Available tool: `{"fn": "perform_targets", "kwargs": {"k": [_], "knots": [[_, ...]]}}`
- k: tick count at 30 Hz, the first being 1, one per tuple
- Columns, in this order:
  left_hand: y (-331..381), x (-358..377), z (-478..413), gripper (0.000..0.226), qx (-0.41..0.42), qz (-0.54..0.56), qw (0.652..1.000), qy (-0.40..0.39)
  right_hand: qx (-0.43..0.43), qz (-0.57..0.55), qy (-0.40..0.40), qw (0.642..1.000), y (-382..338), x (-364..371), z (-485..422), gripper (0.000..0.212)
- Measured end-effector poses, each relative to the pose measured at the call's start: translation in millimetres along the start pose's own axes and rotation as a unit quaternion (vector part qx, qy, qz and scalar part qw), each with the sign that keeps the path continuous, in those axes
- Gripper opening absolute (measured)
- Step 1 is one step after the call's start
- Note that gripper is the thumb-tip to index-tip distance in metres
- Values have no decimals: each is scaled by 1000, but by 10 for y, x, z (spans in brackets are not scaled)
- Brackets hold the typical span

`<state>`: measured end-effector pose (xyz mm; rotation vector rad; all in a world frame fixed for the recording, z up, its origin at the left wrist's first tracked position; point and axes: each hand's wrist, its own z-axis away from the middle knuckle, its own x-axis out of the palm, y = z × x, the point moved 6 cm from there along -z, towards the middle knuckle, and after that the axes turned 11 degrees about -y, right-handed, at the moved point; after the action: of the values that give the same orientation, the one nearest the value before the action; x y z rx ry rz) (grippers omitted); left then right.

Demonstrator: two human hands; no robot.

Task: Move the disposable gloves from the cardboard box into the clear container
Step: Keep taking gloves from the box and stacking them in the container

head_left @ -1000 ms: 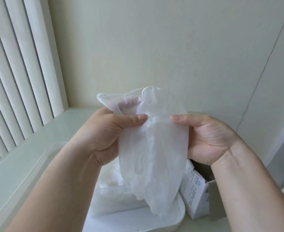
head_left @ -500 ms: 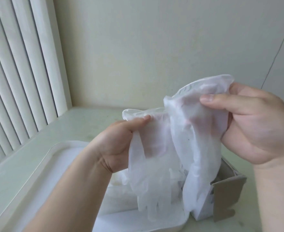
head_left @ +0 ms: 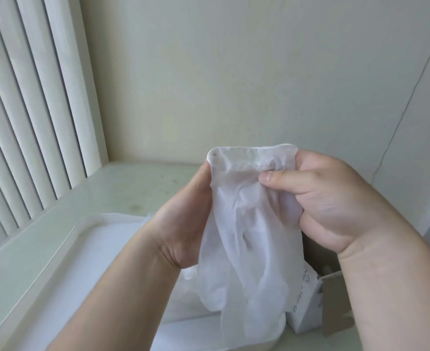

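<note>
Lettering [head_left: 300,290] on cardboard box [head_left: 335,307], illegibly small

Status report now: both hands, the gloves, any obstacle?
Gripping gloves at cuff: left hand, right hand. Gloves hang over clear container. No obstacle seen.

The gloves [head_left: 247,236] are thin, milky see-through plastic film, soft and crinkly with a faint sheen. The clear container [head_left: 95,249] looks like smooth frosted plastic, a bit glossy at the rim. The cardboard box [head_left: 334,307] is matt, with a raw brown flap and white printed outside. The tabletop [head_left: 145,188] is smooth, pale and a little speckled.
</note>
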<state>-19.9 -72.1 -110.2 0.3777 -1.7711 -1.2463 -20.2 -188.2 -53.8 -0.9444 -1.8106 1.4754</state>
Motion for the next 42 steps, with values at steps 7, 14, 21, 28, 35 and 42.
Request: {"fn": "perform_targets", "kwargs": {"k": [7, 14, 21, 28, 35, 42], "knots": [[2, 85, 55, 88, 32, -39, 998, -29, 8, 44, 84, 995, 45, -91, 14, 11], [140, 27, 131, 37, 111, -96, 981, 127, 3, 215, 143, 966, -57, -120, 43, 30], [254, 122, 194, 31, 150, -162, 972, 85, -9, 413, 147, 899, -270, -249, 175, 50], [358, 174, 187, 31, 208, -257, 941, 76, -19, 323, -41, 945, -216, -9, 163, 38], [269, 142, 204, 50, 90, -301, 949, 17, -15, 207, -12, 978, -196, -165, 160, 32], [251, -24, 233, 29, 50, -302, 951, 41, 7, 166, -14, 986, -225, -283, 207, 26]]}}
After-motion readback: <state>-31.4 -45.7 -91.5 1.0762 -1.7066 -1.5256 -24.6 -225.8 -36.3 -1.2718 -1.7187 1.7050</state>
